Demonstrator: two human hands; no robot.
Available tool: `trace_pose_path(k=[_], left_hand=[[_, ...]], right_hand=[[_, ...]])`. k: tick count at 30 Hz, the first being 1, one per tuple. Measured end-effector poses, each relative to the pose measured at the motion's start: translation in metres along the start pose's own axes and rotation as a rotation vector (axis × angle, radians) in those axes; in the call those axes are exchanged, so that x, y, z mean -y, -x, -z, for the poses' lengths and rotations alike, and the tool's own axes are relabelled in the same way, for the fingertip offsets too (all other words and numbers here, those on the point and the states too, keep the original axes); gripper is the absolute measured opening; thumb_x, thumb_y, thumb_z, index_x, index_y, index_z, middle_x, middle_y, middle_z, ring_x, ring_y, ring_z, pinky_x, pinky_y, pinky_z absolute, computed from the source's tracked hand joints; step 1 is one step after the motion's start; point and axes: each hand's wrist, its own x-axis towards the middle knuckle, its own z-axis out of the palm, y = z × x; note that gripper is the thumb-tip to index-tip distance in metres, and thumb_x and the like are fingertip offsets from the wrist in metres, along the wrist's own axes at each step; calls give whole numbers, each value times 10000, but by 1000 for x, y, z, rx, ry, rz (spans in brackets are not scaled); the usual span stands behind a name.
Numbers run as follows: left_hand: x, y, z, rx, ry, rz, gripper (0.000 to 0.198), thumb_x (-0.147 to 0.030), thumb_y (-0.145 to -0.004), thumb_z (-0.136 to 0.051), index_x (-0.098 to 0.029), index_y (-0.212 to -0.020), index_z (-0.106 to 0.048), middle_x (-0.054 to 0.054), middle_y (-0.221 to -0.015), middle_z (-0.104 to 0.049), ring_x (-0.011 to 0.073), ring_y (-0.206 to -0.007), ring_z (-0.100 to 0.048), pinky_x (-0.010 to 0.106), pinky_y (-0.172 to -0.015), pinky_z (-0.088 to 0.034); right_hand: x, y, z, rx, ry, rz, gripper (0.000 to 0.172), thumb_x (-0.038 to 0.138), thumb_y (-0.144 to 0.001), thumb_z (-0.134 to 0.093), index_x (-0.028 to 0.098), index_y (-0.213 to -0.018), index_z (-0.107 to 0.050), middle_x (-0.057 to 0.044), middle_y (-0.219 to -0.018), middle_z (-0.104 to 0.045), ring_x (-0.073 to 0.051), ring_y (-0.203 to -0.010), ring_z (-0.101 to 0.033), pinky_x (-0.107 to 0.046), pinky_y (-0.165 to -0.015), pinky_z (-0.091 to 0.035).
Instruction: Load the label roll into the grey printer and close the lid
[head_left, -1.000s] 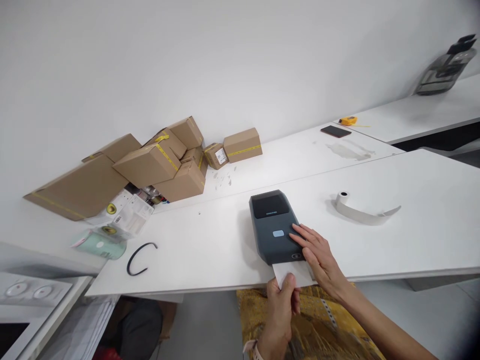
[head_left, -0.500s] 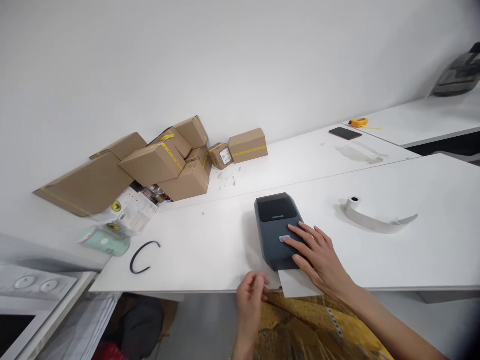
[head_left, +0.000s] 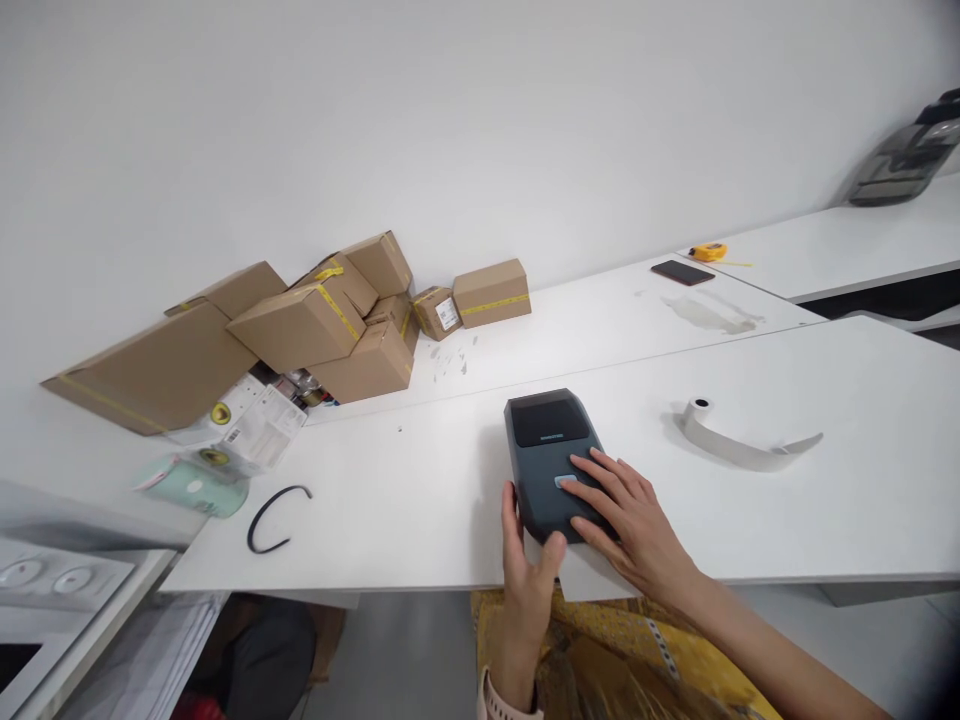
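A dark blue-grey label printer (head_left: 536, 470) with a black window and a light blue button stands near the table's front edge. My right hand (head_left: 634, 525) lies on its top with fingers spread, one fingertip at the button. My left hand (head_left: 525, 580) takes hold of the printer's near left corner, with fingers along the side and the thumb at the front. White paper (head_left: 596, 580) sticks out at the printer's front over the table edge, partly hidden by my right hand. To the right, a small white paper roll (head_left: 727, 448) lies partly unrolled.
Cardboard boxes (head_left: 292, 325) are piled at the back left by the wall. A black curved band (head_left: 259, 520) and a mint-green pouch (head_left: 195, 488) lie at the left. Farther right are a phone (head_left: 682, 272) and a yellow tape measure (head_left: 709, 252).
My left hand has risen from the table edge to the printer's near left corner, its fingers unfolding around it. My right hand stays on the printer's top. The view has shifted slightly.
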Motion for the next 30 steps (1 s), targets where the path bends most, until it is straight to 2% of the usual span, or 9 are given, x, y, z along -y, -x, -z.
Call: trace_pose_path(k=[3, 7, 11, 14, 18, 22, 24, 28, 30], left_hand=[[6, -3, -6, 3, -14, -14, 1088, -476, -754, -817, -240, -1614, -193, 149, -1666, -272, 335, -1488, -362, 393, -1175, -403], [15, -7, -8, -42, -27, -28, 1181, -435, -654, -887, -264, -1608, -213, 150, -1625, -358, 342, -1476, -383, 431, -1180, -393], [17, -7, -5, -58, -28, -13, 1201, -413, -659, -888, -302, -1615, -170, 133, -1653, -305, 325, -1482, -379, 409, -1177, -395], [15, -8, -4, -48, -10, 7, 1213, -414, -662, -887, -290, -1619, -152, 144, -1653, -302, 326, -1468, -402, 397, -1163, -411], [11, -8, -4, 1, 29, 27, 1158, -447, -678, -869, -233, -1608, -215, 169, -1580, -430, 325, -1419, -471, 396, -1150, -427], [7, -6, 1, 28, -18, 14, 1092, -475, -726, -829, -220, -1607, -236, 165, -1516, -519, 326, -1421, -469, 432, -1174, -402], [4, -4, 4, 18, -96, -8, 1058, -501, -755, -801, -228, -1610, -239, 154, -1566, -462, 334, -1477, -387, 445, -1203, -365], [-4, -6, 10, -17, -249, -91, 917, -576, -842, -690, -246, -1598, -290, 84, -1703, -173, 313, -1566, -151, 410, -1262, -255], [-12, -13, 12, -11, -274, -148, 822, -612, -905, -585, -256, -1592, -309, 61, -1711, -136, 288, -1574, -119, 403, -1274, -217]], right_hand=[[-7, 7, 2, 8, -89, 9, 523, 386, -977, -591, 258, -1463, -447, -130, -1556, -436, -315, -1464, -349, -510, -1081, -421], [-16, 14, 2, 20, -132, -15, 708, 466, -932, -647, 300, -1546, -335, -139, -1579, -395, -349, -1458, -354, -555, -1083, -437], [-21, 20, 0, 63, -169, -56, 800, 484, -906, -675, 348, -1580, -268, -115, -1631, -313, -360, -1479, -329, -574, -1115, -427], [-19, 25, -1, 65, -246, -175, 878, 494, -899, -678, 346, -1607, -181, -116, -1669, -233, -360, -1485, -337, -549, -1116, -449], [-14, 29, -4, 82, -347, -380, 1034, 583, -858, -683, 312, -1631, -52, -140, -1654, -284, -384, -1441, -414, -534, -1073, -498], [-13, 31, -7, 65, -339, -391, 1017, 595, -858, -671, 321, -1633, -71, -138, -1639, -327, -400, -1406, -456, -545, -1060, -501], [-13, 31, -7, 53, -322, -377, 1004, 585, -864, -669, 317, -1633, -81, -140, -1624, -356, -396, -1391, -475, -542, -1047, -511], [-13, 22, 0, 13, -292, -350, 952, 574, -885, -650, 304, -1629, -120, -139, -1624, -353, -368, -1412, -458, -512, -1056, -505], [-13, 6, 7, -16, -276, -289, 887, 563, -904, -630, 298, -1616, -173, -147, -1627, -340, -361, -1430, -433, -510, -1075, -483]])
